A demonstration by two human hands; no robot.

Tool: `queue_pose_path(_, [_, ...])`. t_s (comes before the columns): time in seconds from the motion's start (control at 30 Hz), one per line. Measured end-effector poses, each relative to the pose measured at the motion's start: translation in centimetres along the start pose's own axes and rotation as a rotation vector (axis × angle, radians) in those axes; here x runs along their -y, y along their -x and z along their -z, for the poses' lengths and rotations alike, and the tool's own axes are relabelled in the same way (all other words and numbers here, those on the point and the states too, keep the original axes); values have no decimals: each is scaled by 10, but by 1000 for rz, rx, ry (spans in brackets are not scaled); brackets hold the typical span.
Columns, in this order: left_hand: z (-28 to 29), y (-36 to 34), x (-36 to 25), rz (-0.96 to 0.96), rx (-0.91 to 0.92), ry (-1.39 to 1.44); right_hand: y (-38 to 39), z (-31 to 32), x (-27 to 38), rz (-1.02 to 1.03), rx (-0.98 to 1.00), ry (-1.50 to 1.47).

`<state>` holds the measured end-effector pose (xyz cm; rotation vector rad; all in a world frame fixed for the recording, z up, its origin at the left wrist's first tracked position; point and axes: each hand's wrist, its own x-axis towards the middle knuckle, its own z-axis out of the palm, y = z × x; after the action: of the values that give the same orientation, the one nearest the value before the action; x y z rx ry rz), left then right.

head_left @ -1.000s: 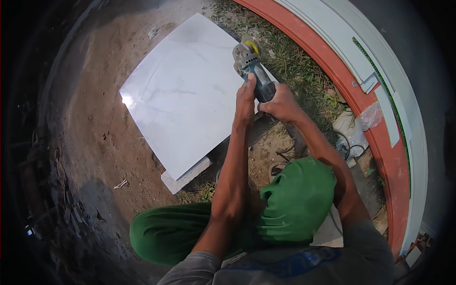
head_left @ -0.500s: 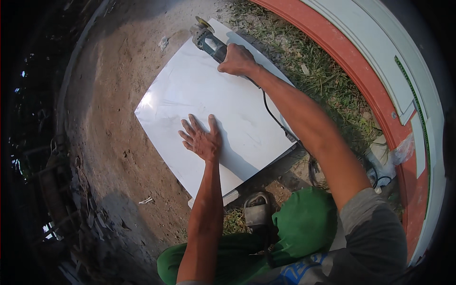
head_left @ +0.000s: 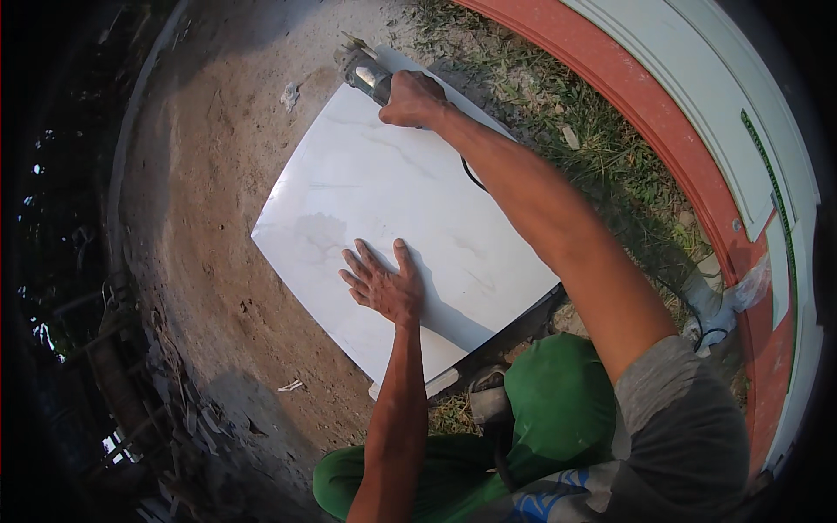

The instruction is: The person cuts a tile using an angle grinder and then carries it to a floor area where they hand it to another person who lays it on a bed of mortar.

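Nearest me, just off the tile's near corner, are the green-clad knee [head_left: 558, 397] and, beside it, a sandal [head_left: 490, 405]. A pale block [head_left: 442, 382] pokes out from under that corner, so I judge the tile is partly propped up. The white tile [head_left: 392, 187] lies flat before the knees. I'd expect it to be stiff, fairly heavy and brittle at its corners; its gloss looks slick, so I'd lift it by two opposite edges. On its near half the left hand [head_left: 388, 283] lies palm down, fingers spread, gripping nothing. Toward the tile's far corner, the right hand [head_left: 416, 98] is wrapped around the rear body of an angle grinder [head_left: 366, 74]. That tool should feel dense and rigid, best held by the body, clear of the disc; whether it touches the tile I can't tell. Its cord [head_left: 472, 174] drops onto the tile's right side. Well off to the tile's right, by the red ledge [head_left: 645, 91], sits crumpled clear plastic [head_left: 751, 286], perhaps a bag; I can't make out any contents.
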<state>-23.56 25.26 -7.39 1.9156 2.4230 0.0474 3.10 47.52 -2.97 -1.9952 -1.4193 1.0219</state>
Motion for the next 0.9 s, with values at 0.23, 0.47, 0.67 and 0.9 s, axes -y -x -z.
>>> queue_pose_path(0.23, [4,-1,0,-7,7,-6,-1,2,3,-26,-14,-3])
queue_pose_path(0.47, [3,0,-2,24,51,96,-3,5,0,-37,-14,6])
queue_pose_path(0.67, [6,-1,0,30,47,90,0,6,2,9,-23,2])
queue_pose_path(0.9, [2,0,2,-11,-4,31,1,4,4,-2,-3,46])
